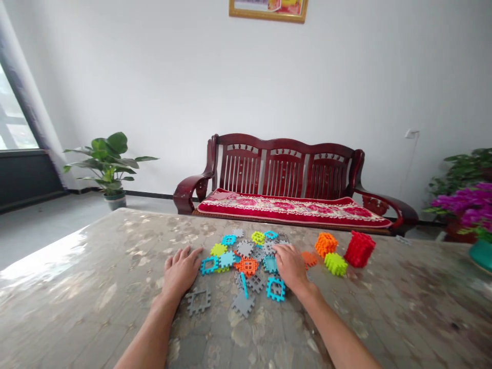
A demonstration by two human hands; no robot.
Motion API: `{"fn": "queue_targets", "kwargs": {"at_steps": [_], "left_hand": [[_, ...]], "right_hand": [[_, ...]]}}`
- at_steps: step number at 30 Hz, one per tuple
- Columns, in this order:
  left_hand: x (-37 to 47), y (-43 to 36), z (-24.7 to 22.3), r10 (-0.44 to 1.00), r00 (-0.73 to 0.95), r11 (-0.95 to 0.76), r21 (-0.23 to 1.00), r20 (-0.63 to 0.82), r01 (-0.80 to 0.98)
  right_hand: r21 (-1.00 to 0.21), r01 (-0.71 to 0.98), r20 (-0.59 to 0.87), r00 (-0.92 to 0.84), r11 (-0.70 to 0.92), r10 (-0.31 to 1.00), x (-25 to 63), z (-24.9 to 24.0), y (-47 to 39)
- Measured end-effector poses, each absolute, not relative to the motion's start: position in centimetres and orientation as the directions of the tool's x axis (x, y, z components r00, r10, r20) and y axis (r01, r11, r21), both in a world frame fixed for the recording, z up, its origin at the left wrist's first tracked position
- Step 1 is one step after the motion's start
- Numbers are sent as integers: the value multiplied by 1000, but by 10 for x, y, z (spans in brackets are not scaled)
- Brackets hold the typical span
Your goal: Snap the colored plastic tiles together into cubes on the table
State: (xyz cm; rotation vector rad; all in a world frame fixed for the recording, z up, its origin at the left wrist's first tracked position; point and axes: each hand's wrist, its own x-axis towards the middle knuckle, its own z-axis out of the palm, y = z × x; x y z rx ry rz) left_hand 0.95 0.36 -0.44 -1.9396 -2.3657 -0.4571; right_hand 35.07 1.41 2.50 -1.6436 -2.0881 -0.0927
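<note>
Interlocking plastic tiles in grey, blue, orange and lime green lie in a loose pile on the table, around an orange window tile (247, 266). My left hand (181, 269) rests on the cloth left of the pile, fingers stretched out and holding nothing. Closest to it is a blue frame tile (209, 265); a grey frame tile (199, 301) lies nearer me. Over the pile's right side is my right hand (291, 264), palm down, its fingers reaching over a grey tile (268, 247). Its fingertips seem to touch the tiles; part of the pile is hidden beneath it.
Right of my right hand stand an orange cube (326, 244), a lime green block (335, 264) and a larger red block (360, 249). The patterned tablecloth (96, 287) covers the table. Beyond is a wooden bench (284, 169). Purple flowers (467, 205) stand at the right edge.
</note>
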Motion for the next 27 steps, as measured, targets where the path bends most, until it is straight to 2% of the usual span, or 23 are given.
{"fn": "queue_targets", "kwargs": {"at_steps": [3,14,27], "left_hand": [[10,3,-4,952,-217,178,189,216,966],[11,2,2,958,-221,187,186,183,964],[13,3,0,955,-229,199,165,189,966]], "right_hand": [[-244,939,338,-153,244,928,328,33,38],[-130,971,193,-171,198,966,297,38,96],[-13,992,134,-126,129,983,281,48,96]]}}
